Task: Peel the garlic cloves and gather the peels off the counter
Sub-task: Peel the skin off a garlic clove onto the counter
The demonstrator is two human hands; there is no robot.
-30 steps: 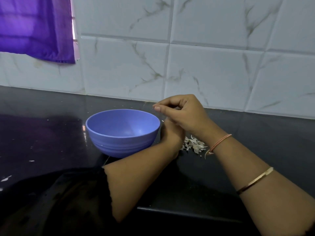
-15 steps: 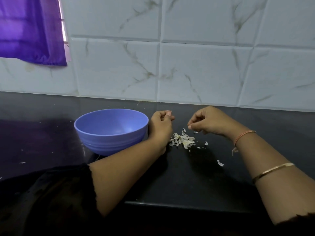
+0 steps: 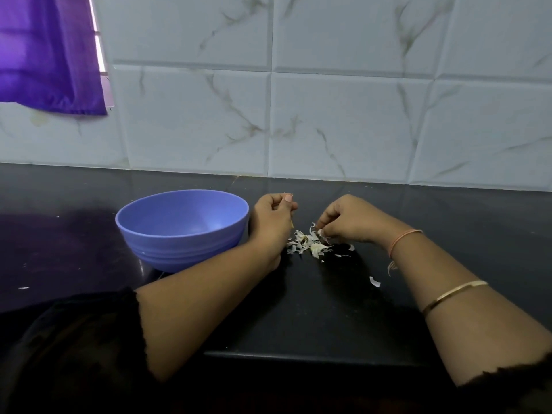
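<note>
Your right hand point(image 3: 349, 224) pinched at the peels point(image 3: 307, 245) heaped on the counter point(image 3: 328, 309) near the bowl point(image 3: 182, 228). Your left hand point(image 3: 273, 216) curled round a small scrap (clove or skin, I cannot tell). Gathering looked barely begun, and a stray peel point(image 3: 374, 281) lay apart.

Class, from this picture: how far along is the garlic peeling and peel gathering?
Done: some peeling, judging by the peel pile on the counter. In hand: the left hand grips a small piece, probably a clove; the right hand pinches at the pile. Left: gathering the pile and the stray peel nearer the right forearm; the blue bowl looks empty.
</note>
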